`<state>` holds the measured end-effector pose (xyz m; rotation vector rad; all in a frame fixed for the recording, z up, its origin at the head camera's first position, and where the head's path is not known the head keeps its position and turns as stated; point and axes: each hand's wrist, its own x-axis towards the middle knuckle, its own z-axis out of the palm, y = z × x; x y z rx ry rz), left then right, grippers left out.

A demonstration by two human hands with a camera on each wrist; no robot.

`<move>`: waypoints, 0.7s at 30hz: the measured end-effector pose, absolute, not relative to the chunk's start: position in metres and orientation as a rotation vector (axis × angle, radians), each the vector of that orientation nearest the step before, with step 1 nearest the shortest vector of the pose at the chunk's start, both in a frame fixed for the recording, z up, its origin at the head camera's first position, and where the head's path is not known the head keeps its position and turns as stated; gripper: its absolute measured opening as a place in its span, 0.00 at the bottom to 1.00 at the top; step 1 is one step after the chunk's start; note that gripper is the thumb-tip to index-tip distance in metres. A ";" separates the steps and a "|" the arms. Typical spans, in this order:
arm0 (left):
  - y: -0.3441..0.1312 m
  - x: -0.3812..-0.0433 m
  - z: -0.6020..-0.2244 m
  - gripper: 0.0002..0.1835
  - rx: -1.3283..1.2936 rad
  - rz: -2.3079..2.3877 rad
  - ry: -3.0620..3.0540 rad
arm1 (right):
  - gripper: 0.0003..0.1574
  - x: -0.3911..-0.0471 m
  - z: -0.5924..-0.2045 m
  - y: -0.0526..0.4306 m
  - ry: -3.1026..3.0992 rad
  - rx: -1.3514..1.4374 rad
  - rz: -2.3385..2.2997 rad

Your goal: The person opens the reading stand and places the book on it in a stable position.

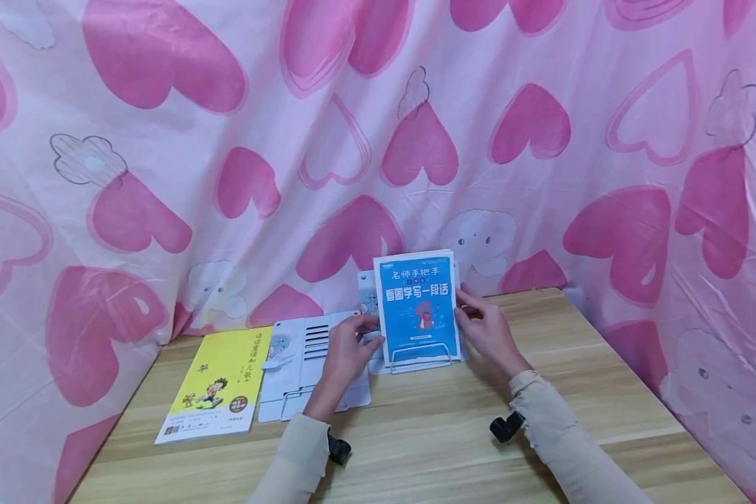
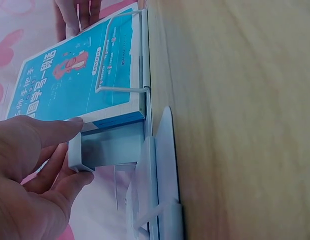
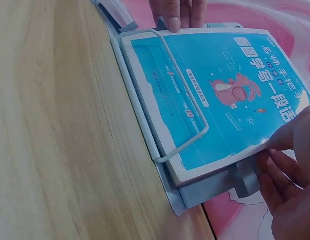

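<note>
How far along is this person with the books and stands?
Done: the blue book stands on an upright bookstand, behind its wire holder. In hand: the left hand and right hand grip at the sides, perhaps steadying it. Possibly left: the yellow book and a second bookstand lie flat on the table.

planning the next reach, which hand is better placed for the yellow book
Probably the left hand: it is nearer the yellow book; the right hand is at the right edge of the blue book.
</note>
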<state>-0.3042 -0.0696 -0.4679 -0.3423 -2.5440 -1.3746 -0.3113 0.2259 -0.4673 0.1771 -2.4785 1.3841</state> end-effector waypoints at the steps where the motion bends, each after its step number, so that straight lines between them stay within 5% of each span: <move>1: -0.070 -0.304 -0.468 0.19 -0.339 -1.378 -2.545 | 0.32 -0.312 -0.468 0.226 -2.479 0.188 1.379; 21: -0.068 -0.303 -0.467 0.19 -0.331 -1.385 -2.586 | 0.39 -0.309 -0.469 0.239 -2.600 0.291 1.283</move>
